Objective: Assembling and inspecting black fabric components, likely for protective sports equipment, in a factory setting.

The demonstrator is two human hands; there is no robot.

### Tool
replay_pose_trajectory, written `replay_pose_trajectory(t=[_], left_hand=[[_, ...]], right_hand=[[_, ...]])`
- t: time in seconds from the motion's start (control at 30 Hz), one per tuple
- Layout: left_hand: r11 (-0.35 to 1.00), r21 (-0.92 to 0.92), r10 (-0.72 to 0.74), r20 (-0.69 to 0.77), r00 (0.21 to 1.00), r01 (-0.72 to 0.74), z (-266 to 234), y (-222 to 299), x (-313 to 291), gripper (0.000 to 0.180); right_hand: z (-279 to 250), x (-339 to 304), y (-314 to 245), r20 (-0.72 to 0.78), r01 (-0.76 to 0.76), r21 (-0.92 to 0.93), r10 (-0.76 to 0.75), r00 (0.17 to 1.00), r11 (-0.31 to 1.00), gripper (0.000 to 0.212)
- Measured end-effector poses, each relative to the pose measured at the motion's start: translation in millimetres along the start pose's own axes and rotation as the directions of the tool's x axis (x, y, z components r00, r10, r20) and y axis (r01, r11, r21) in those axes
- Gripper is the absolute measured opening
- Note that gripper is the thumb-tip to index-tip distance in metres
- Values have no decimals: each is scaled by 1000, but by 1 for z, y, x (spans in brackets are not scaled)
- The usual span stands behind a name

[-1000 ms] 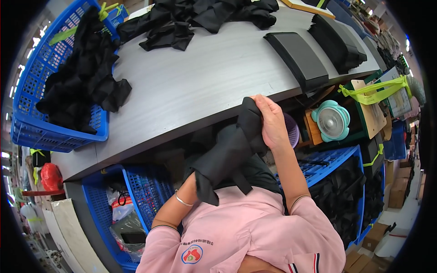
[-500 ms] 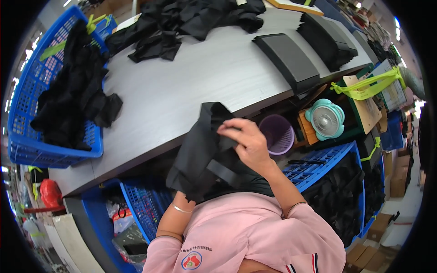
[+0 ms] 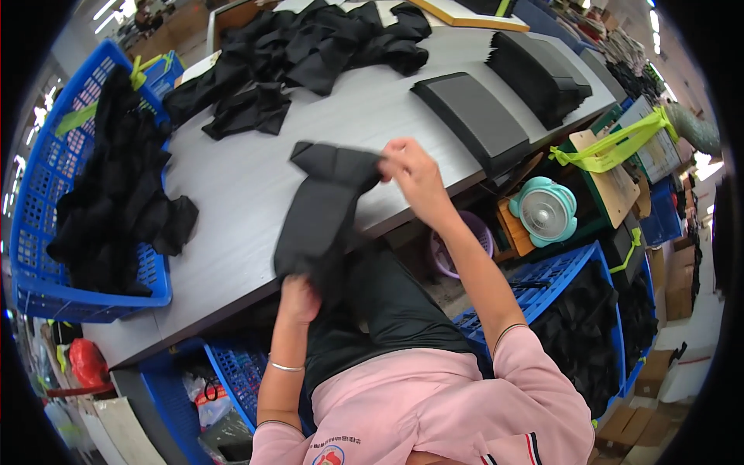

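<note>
Between my hands hangs a black fabric piece point(image 3: 322, 209), partly over my lap and partly over the table's front edge. My left hand point(image 3: 299, 301) is closed on its lower end, the fingers partly hidden by the cloth. At its upper right corner, my right hand point(image 3: 409, 172) pinches the edge between thumb and fingers, a little blurred. A short flap of the cloth folds out to the upper left. Beyond it on the grey table point(image 3: 225, 201) lies a heap of loose black fabric pieces point(image 3: 310, 46).
Neat stacks of black pieces point(image 3: 473, 116) sit at the table's right. A blue basket point(image 3: 101, 298) of black cloth stands at left. Below the right edge are a teal fan point(image 3: 546, 211), a purple bin point(image 3: 484, 232) and a blue crate point(image 3: 612, 325) of black cloth.
Both hands have moved forward and up, away from my body. The cloth has come off my lap and is stretched out longer, its upper end now over the table.
</note>
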State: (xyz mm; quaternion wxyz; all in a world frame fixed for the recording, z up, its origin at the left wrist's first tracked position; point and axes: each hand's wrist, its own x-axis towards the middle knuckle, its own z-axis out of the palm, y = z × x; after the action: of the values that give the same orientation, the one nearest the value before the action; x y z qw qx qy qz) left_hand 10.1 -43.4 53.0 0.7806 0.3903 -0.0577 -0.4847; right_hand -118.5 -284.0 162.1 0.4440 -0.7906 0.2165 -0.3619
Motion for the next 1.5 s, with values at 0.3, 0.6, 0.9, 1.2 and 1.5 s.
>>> replay_pose_trajectory(t=[0.3, 0.6, 0.9, 1.2, 1.5], left_hand=[[790, 530, 394, -55, 917, -308, 26, 18, -41, 31], [210, 845, 626, 271, 731, -492, 55, 15, 11, 53], [289, 806, 689, 199, 697, -516, 73, 9, 21, 45], [467, 706, 708, 62, 704, -532, 69, 16, 30, 61], [375, 770, 764, 58, 643, -516, 66, 23, 34, 58]], right_hand=[[10, -39, 33, -288, -93, 133, 128, 949, 987, 20], [56, -113, 11, 203, -411, 558, 362, 910, 721, 24], [57, -66, -4, 359, -287, 234, 191, 914, 929, 25], [38, -56, 23, -100, -424, 168, 443, 891, 890, 23], [37, -58, 26, -166, -324, -120, 303, 938, 938, 26]])
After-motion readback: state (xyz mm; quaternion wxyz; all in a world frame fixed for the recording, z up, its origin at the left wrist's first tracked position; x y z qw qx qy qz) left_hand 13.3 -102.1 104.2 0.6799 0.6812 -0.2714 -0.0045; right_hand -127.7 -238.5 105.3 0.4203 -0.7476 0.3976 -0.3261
